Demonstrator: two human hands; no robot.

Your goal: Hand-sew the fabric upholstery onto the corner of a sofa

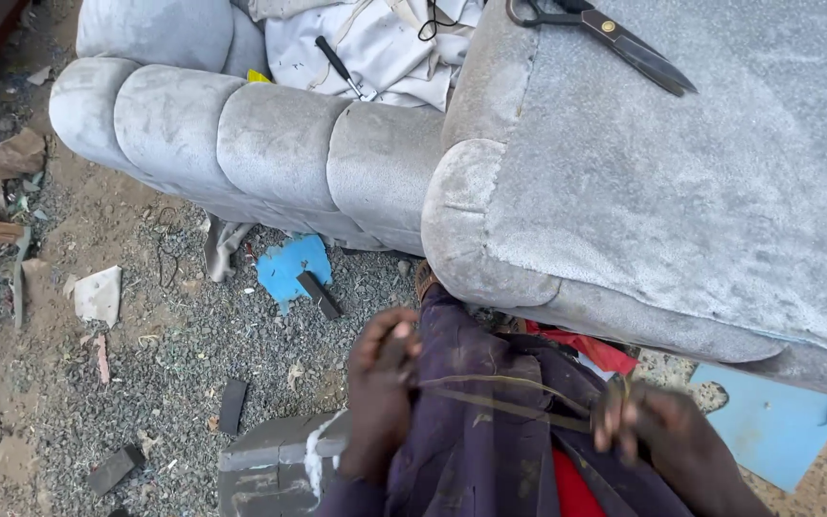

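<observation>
Here, thin taut thread (500, 397) between both hands' pinched fingertips (614, 431); plush grey sofa (681, 201)

the grey upholstered seat cushion (681, 191) walls off the space ahead of both hands, its rounded corner close above them. scissors (614, 40) lie on its far top (the rest of that surface is bare). leftward, gravel ground (174, 354) lies open, dotted with a blue foam scrap (289, 268) and dark blocks (233, 404).

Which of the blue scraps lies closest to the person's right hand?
The large pale blue sheet beside the right hand, under the sofa's edge; the brighter blue scrap lies away on the gravel.
</observation>
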